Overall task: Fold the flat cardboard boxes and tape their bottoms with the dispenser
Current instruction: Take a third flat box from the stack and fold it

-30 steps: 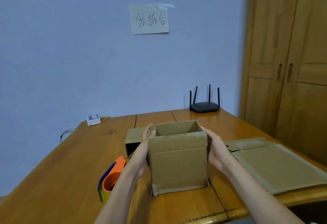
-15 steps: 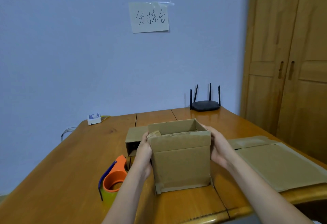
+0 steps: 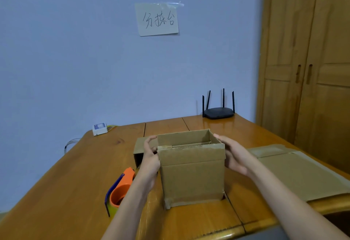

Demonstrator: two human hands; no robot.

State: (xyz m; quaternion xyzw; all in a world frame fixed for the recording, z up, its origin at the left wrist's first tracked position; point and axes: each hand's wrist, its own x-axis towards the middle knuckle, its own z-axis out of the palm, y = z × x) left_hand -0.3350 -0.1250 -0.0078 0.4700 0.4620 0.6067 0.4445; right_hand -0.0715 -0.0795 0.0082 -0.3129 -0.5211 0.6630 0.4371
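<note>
A wooden surface [image 3: 75, 173] stands against a blue wall [image 3: 75, 59] beside a wooden wardrobe [image 3: 312, 59]. The cardboard box [image 3: 192, 173] stands upright near its front edge; left hand [image 3: 150, 156] fingers curl over a flap, right hand [image 3: 234, 154] fingers press the side, relaxed.

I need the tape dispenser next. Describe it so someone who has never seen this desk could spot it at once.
Start at the wooden table and find the upright cardboard box held between the left hand and right hand. The tape dispenser lies on the table just left of that box, beside the left forearm. It is the only orange thing, with a blue edge, among brown cardboard.
</note>
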